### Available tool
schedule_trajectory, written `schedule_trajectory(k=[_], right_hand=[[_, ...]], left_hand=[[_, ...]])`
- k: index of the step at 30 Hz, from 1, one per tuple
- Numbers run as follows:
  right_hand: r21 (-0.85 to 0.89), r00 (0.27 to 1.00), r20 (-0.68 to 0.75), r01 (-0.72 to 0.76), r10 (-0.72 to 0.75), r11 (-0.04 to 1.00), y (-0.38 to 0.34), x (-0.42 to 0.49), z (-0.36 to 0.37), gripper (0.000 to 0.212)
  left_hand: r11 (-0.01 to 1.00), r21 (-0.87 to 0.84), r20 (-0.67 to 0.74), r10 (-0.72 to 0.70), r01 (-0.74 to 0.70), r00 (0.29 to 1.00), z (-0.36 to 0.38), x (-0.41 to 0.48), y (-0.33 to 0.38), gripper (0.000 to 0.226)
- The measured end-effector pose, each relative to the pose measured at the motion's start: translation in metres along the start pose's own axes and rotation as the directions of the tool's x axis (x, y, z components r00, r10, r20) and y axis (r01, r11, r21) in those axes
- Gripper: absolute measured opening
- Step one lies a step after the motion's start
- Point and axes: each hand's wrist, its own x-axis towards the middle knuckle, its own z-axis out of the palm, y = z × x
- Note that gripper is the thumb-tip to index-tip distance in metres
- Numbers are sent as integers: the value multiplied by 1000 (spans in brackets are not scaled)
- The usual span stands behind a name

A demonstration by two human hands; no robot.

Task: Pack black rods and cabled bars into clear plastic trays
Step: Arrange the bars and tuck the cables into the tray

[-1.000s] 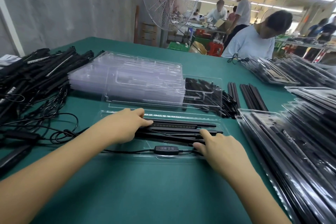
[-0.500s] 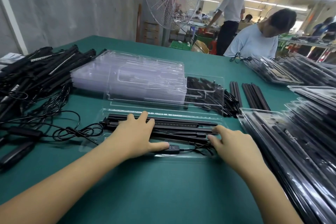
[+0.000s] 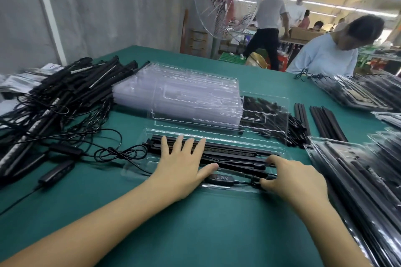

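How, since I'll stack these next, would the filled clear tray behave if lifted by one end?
Probably flexes: the clear tray looks thin-walled. The black bars sit uncovered, so may slide out. The cable trailing over its left edge could snag.

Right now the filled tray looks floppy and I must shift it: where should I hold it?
Probably by both short ends of the clear tray, from left and right: it is long and thin, and the black rods lie lengthwise.
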Motion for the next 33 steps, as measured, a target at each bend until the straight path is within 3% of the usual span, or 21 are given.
schedule_trajectory(k=[3, 5, 7, 9, 11, 16, 20, 22, 24, 26, 28, 30, 32, 33], right_hand=[[-23, 1000, 0, 4, -4, 1000, -1, -2, 0, 41], [-19, 1000, -3, -3, 3, 1000, 0, -1, -1, 42], [-10, 1000, 2, -6, 6, 1000, 0, -1, -2, 42], [-10, 1000, 5, -4, 4, 1000, -1, -1, -2, 42], [-11, 1000, 3, 0, 0, 1000, -2, -1, -1, 42], [-16, 1000, -4, -9, 9, 1000, -2, -3, -2, 43], [-9, 1000, -5, -15, 15, 1000, -4, -4, -1, 42], [-11, 1000, -9, -22, 22, 1000, -4, -5, -1, 42], [-14, 1000, -16, -27, 27, 1000, -4, -5, -1, 41], [-7, 999, -16, -33, 33, 999, -4, -5, -1, 41], [8, 999, -15, -41, 41, 999, -4, -5, -1, 41], [23, 999, -17, -50, 51, 998, -4, -5, -1, 41], [48, 998, -15, -67, 68, 997, -3, -5, 0, 43], [62, 997, -10, -78, 79, 995, -2, -5, 0, 44]], left_hand=[[955, -250, -241, 100, -161, 965, -12, -13, -28, 54], [938, -259, -380, 122, -232, 917, -24, -25, -64, 38], [962, -161, -337, 155, -219, 929, -33, -39, -109, 45], [989, -73, -128, 121, -132, 984, -36, -50, -152, 64], [995, 66, -59, 77, -73, 995, -32, -59, -183, 71], [979, 156, -328, 179, -133, 928, -25, -65, -196, 50], [942, 283, -385, 284, -181, 878, -29, -56, -192, 58], [917, 387, -233, 195, -93, 953, -34, -50, -186, 64], [903, 427, -10, -43, 43, 999, -37, -47, -182, 57], [880, 436, 172, -285, 186, 943, -44, -44, -172, 62], [837, 496, 168, -355, 232, 920, -52, -42, -159, 70], [819, 536, 77, -287, 203, 955, -60, -36, -133, 66], [891, 454, -76, 28, 10, 997, -60, -23, -94, 48], [931, 337, -151, 198, -138, 969, -57, -15, -69, 38]])
